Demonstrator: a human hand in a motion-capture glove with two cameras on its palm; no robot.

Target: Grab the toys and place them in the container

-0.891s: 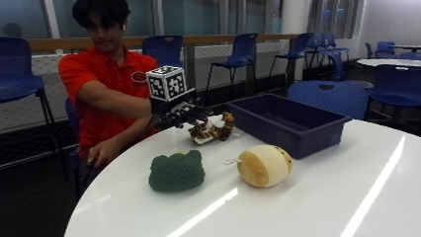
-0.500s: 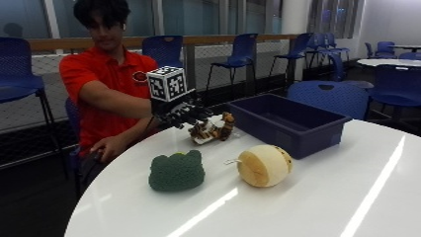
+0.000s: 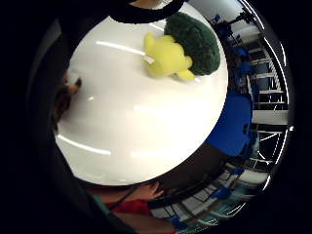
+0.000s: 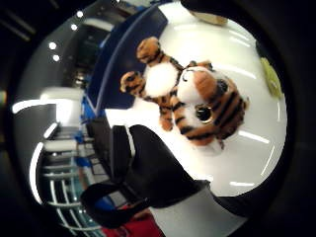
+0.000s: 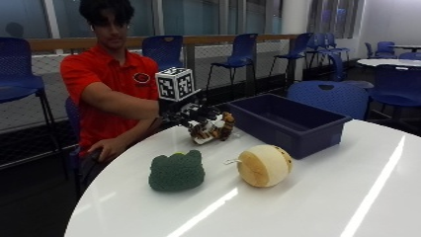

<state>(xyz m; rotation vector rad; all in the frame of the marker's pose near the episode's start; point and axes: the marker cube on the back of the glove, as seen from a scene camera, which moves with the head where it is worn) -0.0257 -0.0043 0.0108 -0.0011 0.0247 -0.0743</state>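
Sitting behind the round white table (image 5: 315,197) in the outside view, a person is reaching the gloved right hand (image 5: 188,112) out over the tiger toy (image 5: 210,129). Fingers there are hard to make out against the toy; whether the hand is touching it, cannot tell from this side. Tiger toy is lying on the table just beside the near end of the blue container (image 5: 289,123), which is sitting toward the table's far edge. Green broccoli toy (image 5: 176,170) and round tan toy (image 5: 264,165) are resting side by side nearer the camera, apart from each other and from the container. Bare left hand (image 5: 108,148) is resting at the table's edge. Open white surface is stretching wide in front of the two toys.

Little finger side palm view: broccoli toy (image 3: 183,44), dark green top and yellow stalk, is lying near the table rim (image 3: 146,170). Tiger toy (image 3: 63,100) is showing only as a brown sliver, cut off by the dark hand. Wide bare table is lying between them.

Thumb side palm view: tiger toy (image 4: 197,98) is lying on its side on the table, close to the palm, with the container wall (image 4: 116,64) just behind it. Black gloved fingers (image 4: 158,168) are extending beside the toy, uncurled and gripping nothing.
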